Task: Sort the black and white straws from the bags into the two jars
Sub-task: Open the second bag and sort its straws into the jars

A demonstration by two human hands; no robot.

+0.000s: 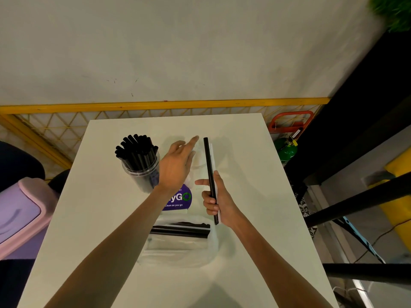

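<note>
A clear jar (142, 174) packed with several black straws (136, 150) stands at the left of the white table (255, 196). My right hand (219, 202) grips a black straw (210, 174) together with a white straw (214, 161) behind it, both pointing away from me. My left hand (178, 163) hovers with fingers stretched forward, just right of the jar and holding nothing. It partly hides a second clear jar (198, 161). A clear plastic bag (180, 243) near me holds a few black straws (181, 230).
A purple label (180, 201) reading "Clean as you go" lies between my hands. A pink and purple bin (20, 214) stands left of the table. A yellow lattice rail (155, 105) runs behind it, and a green cylinder (285, 150) and black furniture stand at the right.
</note>
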